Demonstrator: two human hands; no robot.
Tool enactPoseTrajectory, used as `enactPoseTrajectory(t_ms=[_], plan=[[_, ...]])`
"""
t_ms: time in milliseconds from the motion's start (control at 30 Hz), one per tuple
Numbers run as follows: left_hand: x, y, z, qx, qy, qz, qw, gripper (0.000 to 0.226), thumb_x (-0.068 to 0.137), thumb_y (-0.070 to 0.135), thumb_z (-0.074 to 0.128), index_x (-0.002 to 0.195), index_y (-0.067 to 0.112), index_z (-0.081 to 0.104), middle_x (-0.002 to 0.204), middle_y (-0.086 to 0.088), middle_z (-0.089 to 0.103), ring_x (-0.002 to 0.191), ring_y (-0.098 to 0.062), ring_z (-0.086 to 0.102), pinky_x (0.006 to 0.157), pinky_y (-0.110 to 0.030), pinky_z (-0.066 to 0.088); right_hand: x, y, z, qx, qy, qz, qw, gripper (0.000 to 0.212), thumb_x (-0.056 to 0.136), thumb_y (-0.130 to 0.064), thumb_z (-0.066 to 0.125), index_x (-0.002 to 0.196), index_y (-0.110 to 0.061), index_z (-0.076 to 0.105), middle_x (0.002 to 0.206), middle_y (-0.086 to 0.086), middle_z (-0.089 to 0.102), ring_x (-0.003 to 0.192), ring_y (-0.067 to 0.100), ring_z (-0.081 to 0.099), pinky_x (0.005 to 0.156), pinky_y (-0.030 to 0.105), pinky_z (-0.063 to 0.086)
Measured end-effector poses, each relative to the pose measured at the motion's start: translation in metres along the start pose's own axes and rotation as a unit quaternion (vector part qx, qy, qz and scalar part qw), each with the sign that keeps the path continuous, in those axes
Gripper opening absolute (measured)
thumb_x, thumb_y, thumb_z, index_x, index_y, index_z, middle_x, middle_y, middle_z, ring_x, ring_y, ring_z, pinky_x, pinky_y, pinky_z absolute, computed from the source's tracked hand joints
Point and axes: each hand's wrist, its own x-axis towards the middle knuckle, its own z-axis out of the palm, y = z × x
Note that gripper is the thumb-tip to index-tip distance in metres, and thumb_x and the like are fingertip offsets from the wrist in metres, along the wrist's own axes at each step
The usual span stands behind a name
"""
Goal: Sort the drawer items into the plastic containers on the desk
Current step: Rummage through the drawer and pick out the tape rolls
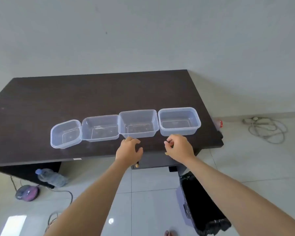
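Both hands are hovering mid-frame, empty with fingers loosely curled: left hand (129, 150), right hand (178, 147), just below four clear plastic containers (138, 123) lining the dark desk (58, 99).

**Four containers in a row across the desk**

On the desk (41, 103) before me four plastic containers stand side by side: the far-left container (66, 134), the second container (100, 128), the third container (138, 124) and the far-right container (179, 121). My left hand (129, 150) is just before the third, my right hand (179, 149) just before the far-right. A water bottle (51, 178) lies under the desk at left; a bin (199, 206) stands on the floor at right.
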Motion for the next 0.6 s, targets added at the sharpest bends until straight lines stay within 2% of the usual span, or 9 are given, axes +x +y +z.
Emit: enactPoseTrajectory(t_ms=[133,200,300,400,533,600], plan=[[0.007,-0.021,0.026,-0.010,0.000,-0.055,0.998,0.045,0.091,0.034,0.058,0.133,0.019,0.054,0.132,0.002,0.048,0.125,-0.020,0.037,0.090,-0.033,0.046,-0.016,0.044,0.053,0.017,-0.030,0.080,0.996,0.019,0.087,-0.029,0.060,0.084,-0.010,0.064,0.085,0.000,0.062,0.077,0.020,0.059,0.061,0.028,0.046],[0.009,-0.027,0.041,-0.024,0.038,-0.061,0.997,0.044,0.090,0.035,0.061,0.130,0.019,0.057,0.128,0.003,0.047,0.124,-0.019,0.036,0.084,-0.027,0.044,-0.018,0.064,0.078,0.047,-0.023,0.126,0.991,0.019,0.087,-0.027,0.061,0.089,-0.009,0.064,0.089,-0.004,0.063,0.080,0.018,0.060,0.068,0.029,0.048],[0.006,-0.031,0.055,-0.041,0.107,-0.064,0.991,0.037,0.088,0.032,0.065,0.123,0.018,0.064,0.125,0.003,0.051,0.120,-0.020,0.038,0.076,-0.026,0.042,-0.015,0.080,0.111,0.110,0.032,0.198,0.973,0.024,0.085,-0.026,0.065,0.102,-0.009,0.064,0.096,0.004,0.067,0.087,0.023,0.064,0.074,0.032,0.050],[0.006,-0.036,0.063,-0.043,0.138,-0.054,0.988,0.035,0.085,0.031,0.069,0.118,0.019,0.068,0.122,0.002,0.055,0.116,-0.021,0.042,0.074,-0.026,0.041,-0.007,0.075,0.133,0.223,0.109,0.273,0.929,0.028,0.085,-0.023,0.068,0.109,-0.009,0.062,0.102,0.002,0.063,0.090,0.021,0.062,0.073,0.029,0.046],[0.007,-0.039,0.067,-0.056,0.161,-0.046,0.984,0.034,0.083,0.028,0.072,0.115,0.017,0.070,0.117,-0.001,0.059,0.113,-0.024,0.045,0.080,-0.025,0.040,0.010,0.062,0.151,0.340,0.202,0.314,0.863,0.019,0.081,-0.018,0.072,0.092,-0.018,0.056,0.093,0.001,0.063,0.082,0.020,0.063,0.069,0.025,0.047],[0.006,-0.040,0.070,-0.061,0.167,-0.042,0.983,0.034,0.083,0.027,0.073,0.114,0.016,0.070,0.116,-0.001,0.059,0.112,-0.025,0.045,0.082,-0.025,0.038,0.016,0.061,0.156,0.355,0.229,0.320,0.848,0.017,0.080,-0.013,0.073,0.090,-0.013,0.059,0.088,0.005,0.066,0.077,0.019,0.063,0.064,0.011,0.044]])
